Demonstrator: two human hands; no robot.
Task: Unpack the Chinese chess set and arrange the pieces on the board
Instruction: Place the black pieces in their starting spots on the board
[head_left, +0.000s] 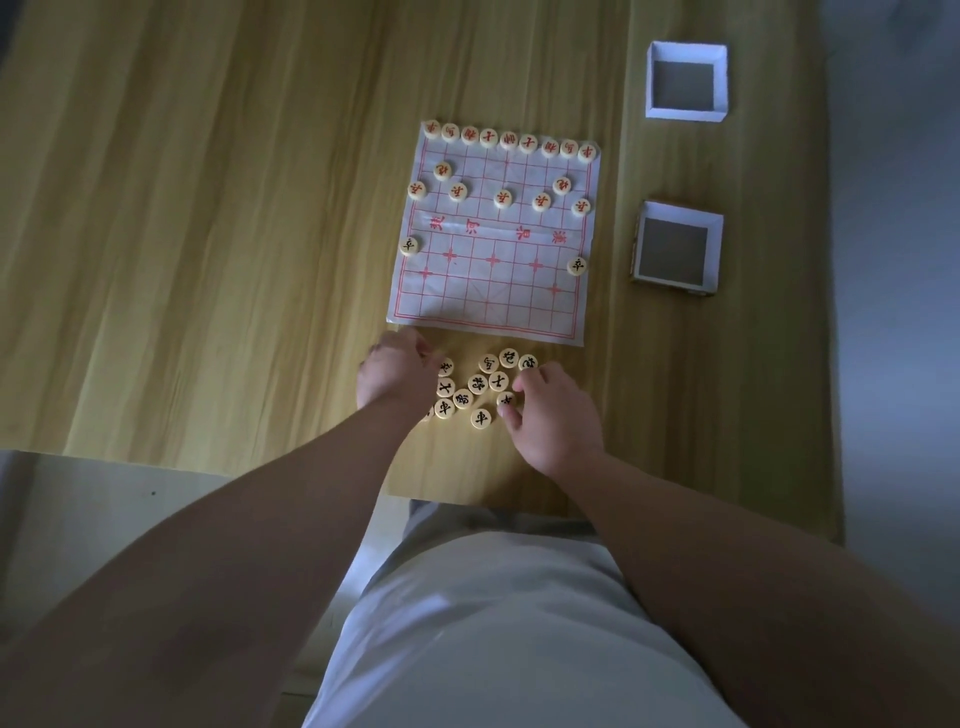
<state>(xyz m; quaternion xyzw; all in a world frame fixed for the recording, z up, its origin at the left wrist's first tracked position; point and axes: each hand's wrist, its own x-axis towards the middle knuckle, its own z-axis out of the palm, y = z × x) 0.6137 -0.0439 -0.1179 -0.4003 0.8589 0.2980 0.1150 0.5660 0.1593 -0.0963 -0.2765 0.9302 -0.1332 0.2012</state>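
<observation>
Right hand pinched one disc by its rim in the black pieces heaped just below the board; left hand curled there, grip unclear. Light, hard, probably slippery discs.

We look down on a wooden desk in a dim room.
Its top is yellowish, with a pale grain running from the near edge to the far edge. A straight seam runs the same way near the right edge, and the strip beyond it is a shade darker. The light is weak and bluish: the middle of the desk is brightest, and we see it dull toward the far left corner. Past the right edge lies a grey floor, plain and blurred. Past the near edge, on the left, the floor is paler, with one small dark speck.
</observation>
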